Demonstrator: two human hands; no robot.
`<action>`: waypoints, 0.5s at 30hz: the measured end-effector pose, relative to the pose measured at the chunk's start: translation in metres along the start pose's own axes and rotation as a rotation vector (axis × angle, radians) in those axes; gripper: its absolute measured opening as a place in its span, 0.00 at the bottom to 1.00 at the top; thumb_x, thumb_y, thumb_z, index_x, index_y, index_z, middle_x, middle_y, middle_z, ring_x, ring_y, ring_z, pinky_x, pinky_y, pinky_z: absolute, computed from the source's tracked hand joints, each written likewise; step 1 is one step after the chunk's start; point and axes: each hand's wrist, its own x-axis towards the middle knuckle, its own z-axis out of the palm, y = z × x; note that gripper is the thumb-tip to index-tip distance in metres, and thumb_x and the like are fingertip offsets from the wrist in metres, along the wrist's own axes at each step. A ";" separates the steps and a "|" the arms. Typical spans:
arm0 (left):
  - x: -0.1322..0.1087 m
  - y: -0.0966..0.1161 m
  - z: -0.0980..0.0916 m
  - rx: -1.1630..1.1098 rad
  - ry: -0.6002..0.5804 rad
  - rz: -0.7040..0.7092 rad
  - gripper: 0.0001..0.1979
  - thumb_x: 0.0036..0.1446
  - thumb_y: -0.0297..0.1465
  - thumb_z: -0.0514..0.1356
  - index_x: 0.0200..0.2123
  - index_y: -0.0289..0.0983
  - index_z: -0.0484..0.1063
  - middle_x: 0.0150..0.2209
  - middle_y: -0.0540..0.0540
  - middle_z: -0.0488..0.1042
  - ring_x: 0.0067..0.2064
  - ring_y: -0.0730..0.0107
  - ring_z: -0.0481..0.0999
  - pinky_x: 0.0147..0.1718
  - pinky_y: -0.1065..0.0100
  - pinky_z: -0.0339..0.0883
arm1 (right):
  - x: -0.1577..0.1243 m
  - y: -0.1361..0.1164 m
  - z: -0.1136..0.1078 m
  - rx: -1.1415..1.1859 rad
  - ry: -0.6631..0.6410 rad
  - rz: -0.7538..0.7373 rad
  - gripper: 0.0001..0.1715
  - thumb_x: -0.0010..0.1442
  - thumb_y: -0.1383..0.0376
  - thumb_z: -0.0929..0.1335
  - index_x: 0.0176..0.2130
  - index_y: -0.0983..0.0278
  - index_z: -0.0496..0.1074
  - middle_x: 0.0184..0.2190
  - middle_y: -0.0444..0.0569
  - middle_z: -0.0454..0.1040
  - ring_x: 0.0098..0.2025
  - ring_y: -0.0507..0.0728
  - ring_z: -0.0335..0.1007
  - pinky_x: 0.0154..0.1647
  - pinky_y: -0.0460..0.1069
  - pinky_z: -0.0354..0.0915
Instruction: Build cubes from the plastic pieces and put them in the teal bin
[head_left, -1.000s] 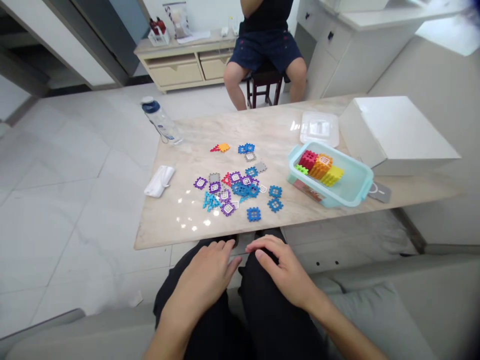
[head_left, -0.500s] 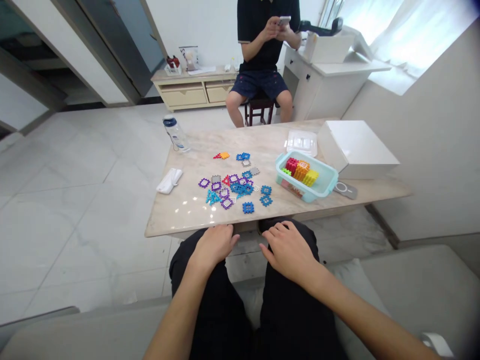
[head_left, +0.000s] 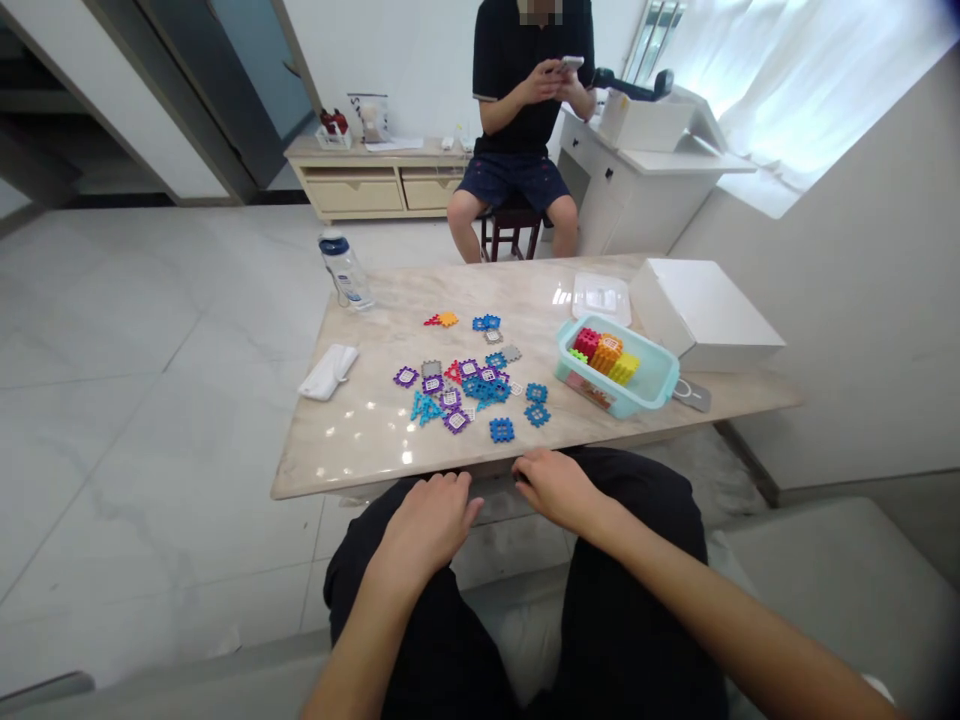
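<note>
My left hand (head_left: 431, 515) rests palm down on my left knee, thumb held apart from the fingers, with nothing in it. Off the right knee, my right hand (head_left: 556, 488) hovers at the table's near edge, fingers loosely bent and apart, holding nothing. Just beyond it lies a blue square building piece (head_left: 502, 430). Several purple, blue, grey and red interlocking plastic pieces are spread over the table, among them a blue pile (head_left: 486, 388) and light-blue triangles (head_left: 426, 408). A mint-green bin (head_left: 654, 385) holds stacked red, orange, yellow and green pieces.
On the marble table (head_left: 337, 460) are a water bottle (head_left: 346, 275), a white tissue pack (head_left: 328, 372), a clear lid (head_left: 601, 298), a white box (head_left: 709, 310) and a grey phone-like object (head_left: 691, 395). Across it, a person (head_left: 529, 120) sits holding a phone.
My right hand has left the right knee and moved forward to the table edge. The right knee has shifted outward. My left hand stays on its knee, and the camera view has shifted slightly.
</note>
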 end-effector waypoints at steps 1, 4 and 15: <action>-0.002 -0.001 0.000 -0.001 0.001 0.006 0.21 0.79 0.38 0.51 0.59 0.34 0.77 0.53 0.32 0.83 0.59 0.44 0.82 0.58 0.52 0.73 | 0.012 0.004 -0.006 -0.024 0.010 -0.026 0.12 0.74 0.65 0.69 0.53 0.65 0.80 0.52 0.57 0.82 0.59 0.64 0.77 0.61 0.55 0.70; -0.008 -0.005 -0.001 -0.019 0.003 0.010 0.21 0.79 0.38 0.50 0.59 0.33 0.77 0.54 0.33 0.83 0.59 0.44 0.82 0.57 0.51 0.73 | 0.049 0.012 -0.020 -0.121 0.017 -0.109 0.17 0.69 0.68 0.72 0.57 0.67 0.78 0.57 0.60 0.80 0.63 0.66 0.74 0.66 0.56 0.67; -0.022 -0.015 0.003 -0.114 0.033 -0.024 0.20 0.78 0.35 0.51 0.60 0.36 0.79 0.53 0.34 0.83 0.57 0.41 0.82 0.57 0.44 0.76 | 0.170 0.060 -0.067 -0.097 0.126 0.087 0.23 0.73 0.64 0.70 0.64 0.67 0.76 0.63 0.61 0.78 0.67 0.65 0.73 0.68 0.53 0.65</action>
